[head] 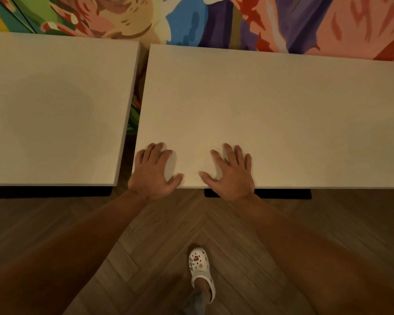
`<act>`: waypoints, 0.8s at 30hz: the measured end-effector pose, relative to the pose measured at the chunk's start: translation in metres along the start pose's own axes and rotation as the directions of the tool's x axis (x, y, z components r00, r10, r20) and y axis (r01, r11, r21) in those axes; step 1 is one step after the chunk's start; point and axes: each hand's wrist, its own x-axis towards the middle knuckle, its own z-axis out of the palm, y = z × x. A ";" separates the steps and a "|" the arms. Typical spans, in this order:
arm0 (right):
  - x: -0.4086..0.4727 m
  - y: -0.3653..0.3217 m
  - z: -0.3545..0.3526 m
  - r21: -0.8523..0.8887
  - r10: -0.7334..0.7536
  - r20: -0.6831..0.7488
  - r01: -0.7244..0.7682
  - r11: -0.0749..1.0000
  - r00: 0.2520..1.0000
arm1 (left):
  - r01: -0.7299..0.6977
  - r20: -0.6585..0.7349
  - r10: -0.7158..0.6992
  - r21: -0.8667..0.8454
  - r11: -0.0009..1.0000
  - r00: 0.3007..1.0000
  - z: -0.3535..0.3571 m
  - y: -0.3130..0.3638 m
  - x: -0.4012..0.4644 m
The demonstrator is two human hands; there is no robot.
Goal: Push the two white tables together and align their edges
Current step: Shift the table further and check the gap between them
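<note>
Here, the right white table (pixel 271 105) sits just apart from the left white table (pixel 55 105), a narrow gap between; my left hand (pixel 154 172) and right hand (pixel 231 173) press flat, fingers spread, on its near-left edge, mid-push. Next: slide left, square the edges. No containers in view.

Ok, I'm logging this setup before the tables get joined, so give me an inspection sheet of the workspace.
Surface: herringbone wood floor.
Job's things: left white table and right white table stand apart, with a narrow gap between them; near edges almost level, far edges offset.
Clutter: nothing seen on either top.
Grippers: left hand and right hand rest flat on the right table's near edge, fingers spread.
Cables: nothing seen.
Surroundings: colourful mural behind; white clog on floor; dark table bases under the tops.
</note>
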 end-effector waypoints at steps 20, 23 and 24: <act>0.007 0.000 0.005 -0.020 0.004 -0.043 -0.005 1.000 0.999 | -0.009 0.008 0.009 -0.018 1.000 1.000 -0.001 -0.005 0.008; 0.007 -0.001 0.005 -0.022 0.005 -0.042 -0.006 1.000 0.999 | -0.008 0.000 0.008 -0.028 1.000 1.000 0.000 -0.005 0.008; 0.007 -0.001 0.005 -0.021 0.004 -0.042 -0.005 1.000 0.999 | -0.009 -0.006 0.008 -0.029 1.000 1.000 0.000 -0.005 0.008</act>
